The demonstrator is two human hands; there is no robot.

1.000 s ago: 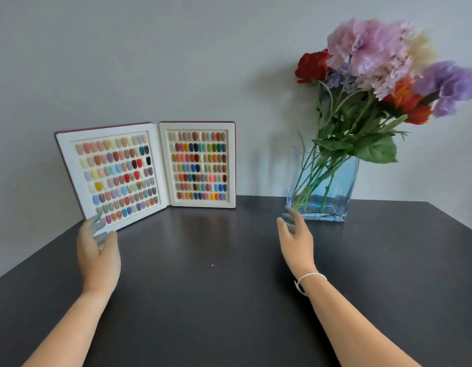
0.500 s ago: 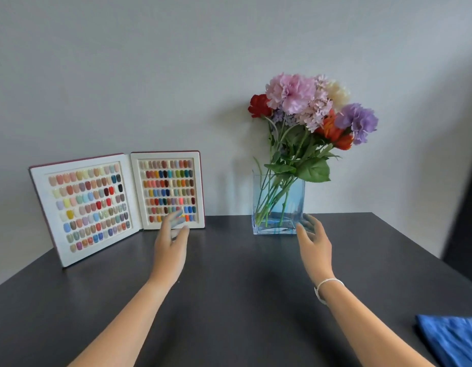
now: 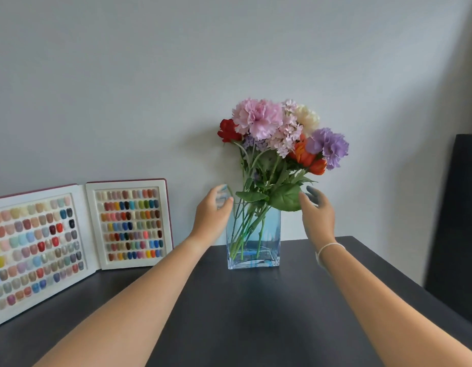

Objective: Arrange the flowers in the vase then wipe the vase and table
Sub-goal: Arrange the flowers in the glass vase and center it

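Note:
A square, blue-tinted glass vase (image 3: 266, 242) stands on the dark table (image 3: 256, 313) near the wall. It holds a bunch of flowers (image 3: 279, 133) in pink, red, cream, orange and purple, with green stems and leaves. My left hand (image 3: 212, 211) is raised at the vase's upper left corner, fingers apart, holding nothing. My right hand (image 3: 317, 210) is raised just right of the vase rim beside a large leaf, fingers also apart and empty. Whether either hand touches the vase or leaves I cannot tell.
An open display book of coloured nail samples (image 3: 78, 239) leans against the wall at the left of the table. A dark chair back (image 3: 460, 221) stands at the right edge. The grey wall is right behind the vase.
Both hands have moved forward and up from the tabletop to either side of the vase rim. The view has shifted so the vase sits in the middle, and the blue cloth is out of view.

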